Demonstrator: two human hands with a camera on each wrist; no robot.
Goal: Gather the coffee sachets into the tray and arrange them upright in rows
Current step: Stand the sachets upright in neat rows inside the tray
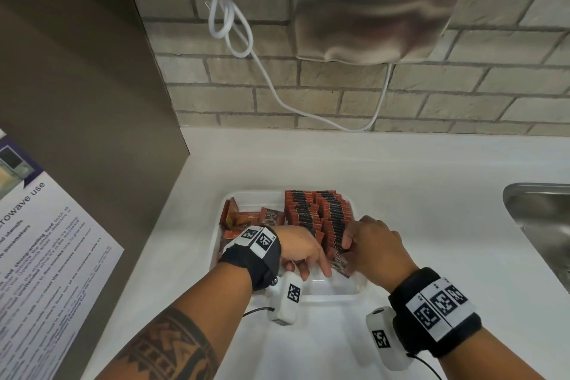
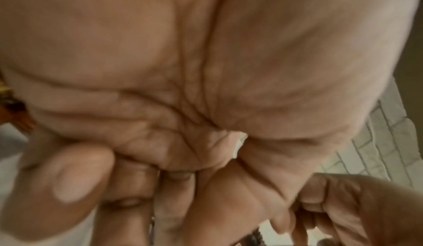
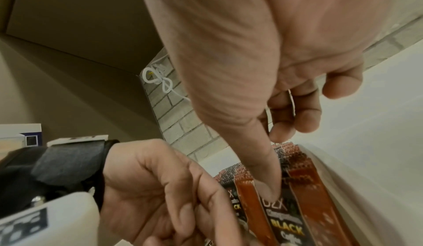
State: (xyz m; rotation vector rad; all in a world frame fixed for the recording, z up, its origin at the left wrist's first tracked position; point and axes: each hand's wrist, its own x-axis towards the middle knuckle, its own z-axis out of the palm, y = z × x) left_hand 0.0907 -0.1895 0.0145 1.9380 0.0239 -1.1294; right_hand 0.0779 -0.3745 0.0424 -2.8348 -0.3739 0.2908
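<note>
Our right hand (image 1: 374, 244) pinches upright sachets (image 1: 334, 219) at the tray's (image 1: 333, 295) three o'clock. Our left hand (image 1: 300, 248) curls beside them; we cannot tell its hold.

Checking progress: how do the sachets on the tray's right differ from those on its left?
The right sachets stand upright, packed in rows; the left sachets lie loose and jumbled. The right hand holds the right ones' near end; the left ones go untouched. Both sit inside the tray, with the same brown wrapper.
</note>
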